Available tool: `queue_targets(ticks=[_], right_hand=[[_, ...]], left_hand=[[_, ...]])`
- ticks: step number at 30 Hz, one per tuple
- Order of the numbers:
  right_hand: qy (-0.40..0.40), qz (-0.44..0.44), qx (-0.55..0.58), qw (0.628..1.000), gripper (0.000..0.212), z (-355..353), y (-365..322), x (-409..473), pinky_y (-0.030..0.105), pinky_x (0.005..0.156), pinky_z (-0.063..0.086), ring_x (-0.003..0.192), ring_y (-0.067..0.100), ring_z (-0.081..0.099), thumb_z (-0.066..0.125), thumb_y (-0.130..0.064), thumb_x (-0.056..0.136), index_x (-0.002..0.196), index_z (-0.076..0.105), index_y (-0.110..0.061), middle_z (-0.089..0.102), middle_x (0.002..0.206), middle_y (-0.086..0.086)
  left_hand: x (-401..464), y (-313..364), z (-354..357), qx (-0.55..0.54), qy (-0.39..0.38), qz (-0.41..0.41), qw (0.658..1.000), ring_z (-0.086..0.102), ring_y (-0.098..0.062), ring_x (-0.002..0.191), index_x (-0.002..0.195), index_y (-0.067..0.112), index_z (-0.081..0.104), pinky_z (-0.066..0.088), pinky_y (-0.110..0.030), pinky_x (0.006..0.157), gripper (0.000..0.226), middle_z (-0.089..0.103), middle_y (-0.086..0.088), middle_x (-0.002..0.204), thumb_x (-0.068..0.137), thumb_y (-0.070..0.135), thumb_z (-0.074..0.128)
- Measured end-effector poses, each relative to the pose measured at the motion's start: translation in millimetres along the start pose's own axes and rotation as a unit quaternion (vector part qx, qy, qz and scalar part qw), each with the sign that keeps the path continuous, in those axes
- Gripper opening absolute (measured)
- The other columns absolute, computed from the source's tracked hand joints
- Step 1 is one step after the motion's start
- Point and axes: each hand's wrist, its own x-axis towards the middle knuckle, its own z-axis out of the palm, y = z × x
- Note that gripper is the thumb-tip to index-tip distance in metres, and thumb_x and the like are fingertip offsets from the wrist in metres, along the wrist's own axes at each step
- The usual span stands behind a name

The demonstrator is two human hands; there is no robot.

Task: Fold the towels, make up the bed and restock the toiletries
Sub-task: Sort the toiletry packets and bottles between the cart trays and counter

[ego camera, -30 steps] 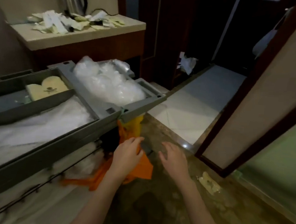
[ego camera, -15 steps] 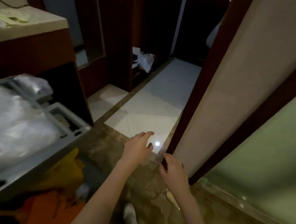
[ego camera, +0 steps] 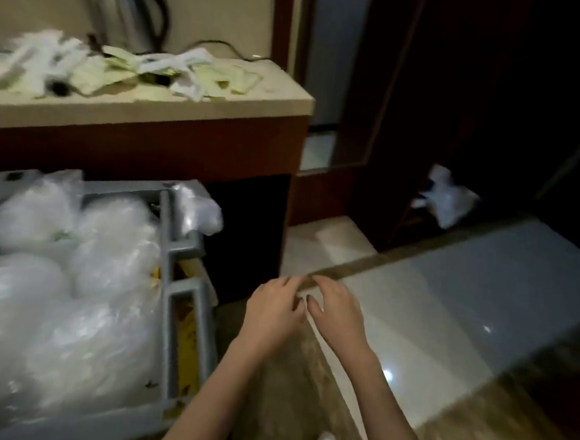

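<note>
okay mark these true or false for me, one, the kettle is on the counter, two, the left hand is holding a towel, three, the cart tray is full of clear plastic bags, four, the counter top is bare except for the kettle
1. The kettle stands on the counter: true.
2. The left hand holds a towel: false; it holds nothing, fingers relaxed, close beside the right hand.
3. The cart tray holds clear plastic bags: true.
4. The counter is bare apart from the kettle: false; scattered paper packets lie across it.
</note>
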Motion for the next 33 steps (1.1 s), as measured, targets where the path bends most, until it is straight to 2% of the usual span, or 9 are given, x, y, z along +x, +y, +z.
queue_targets(ticks=[5, 8, 13, 17, 24, 29, 33], right_hand=[[-0.043, -0.152, -0.002, 0.987, 0.043, 3, -8, 124, 0.031, 0.106, 0.03, 0.13, 0.012, 0.04, 0.046, -0.033, 0.097, 0.138, 0.042, -0.022, 0.048, 0.139, -0.007], [-0.061, -0.188, -0.004, 0.98, 0.044, -2, 1, 172, 0.031, 0.106, 0.03, 0.13, 0.01, 0.04, 0.046, -0.035, 0.096, 0.139, 0.042, -0.024, 0.048, 0.139, -0.009], [-0.077, -0.226, -0.011, 0.971, 0.046, -30, 22, 235, 0.029, 0.109, 0.025, 0.134, 0.007, 0.034, 0.042, -0.038, 0.098, 0.142, 0.037, -0.026, 0.042, 0.144, -0.011], [-0.031, -0.273, -0.001, 0.962, 0.045, -69, 10, 299, 0.029, 0.11, 0.024, 0.133, 0.006, 0.034, 0.042, -0.037, 0.098, 0.141, 0.038, -0.026, 0.043, 0.143, -0.011], [0.036, -0.318, 0.026, 0.947, 0.043, -94, -84, 430, 0.03, 0.106, 0.029, 0.129, 0.01, 0.04, 0.048, -0.034, 0.096, 0.137, 0.045, -0.022, 0.049, 0.138, -0.007], [0.006, -0.349, 0.05, 0.936, 0.042, -82, -153, 499, 0.034, 0.106, 0.029, 0.129, 0.012, 0.038, 0.047, -0.033, 0.095, 0.136, 0.046, -0.023, 0.047, 0.139, -0.007], [-0.016, -0.37, 0.034, 0.928, 0.041, -72, -181, 549, 0.034, 0.107, 0.029, 0.131, 0.012, 0.036, 0.046, -0.028, 0.096, 0.137, 0.045, -0.023, 0.046, 0.141, -0.007]], left_hand=[[65, -33, -4, 0.006, 0.076, -0.142, 0.987, 0.051, -0.014, 0.117, 0.141, 0.025, 0.039, 0.043, -0.03, 0.095, 0.046, 0.053, 0.004, 0.131, 0.095, 0.028, 0.046], [107, -30, -10, -0.004, 0.116, -0.194, 0.974, 0.053, -0.016, 0.115, 0.141, 0.023, 0.04, 0.045, -0.03, 0.092, 0.046, 0.054, 0.002, 0.13, 0.096, 0.027, 0.047], [189, -19, -24, 0.0, 0.127, -0.198, 0.972, 0.053, -0.014, 0.116, 0.141, 0.027, 0.037, 0.048, -0.029, 0.09, 0.047, 0.052, 0.005, 0.133, 0.096, 0.029, 0.047], [255, -25, -53, 0.025, 0.144, -0.177, 0.973, 0.051, -0.013, 0.119, 0.142, 0.028, 0.036, 0.047, -0.029, 0.091, 0.047, 0.05, 0.006, 0.136, 0.096, 0.031, 0.046], [334, -85, -142, 0.069, 0.238, -0.17, 0.954, 0.051, -0.012, 0.119, 0.14, 0.028, 0.04, 0.045, -0.029, 0.089, 0.045, 0.051, 0.007, 0.134, 0.095, 0.032, 0.047], [363, -139, -188, 0.095, 0.264, -0.201, 0.939, 0.049, -0.011, 0.118, 0.138, 0.03, 0.042, 0.045, -0.029, 0.087, 0.042, 0.05, 0.009, 0.135, 0.096, 0.031, 0.045], [392, -171, -206, 0.078, 0.263, -0.222, 0.936, 0.048, -0.01, 0.117, 0.134, 0.032, 0.045, 0.045, -0.029, 0.08, 0.038, 0.05, 0.01, 0.131, 0.096, 0.031, 0.044]])
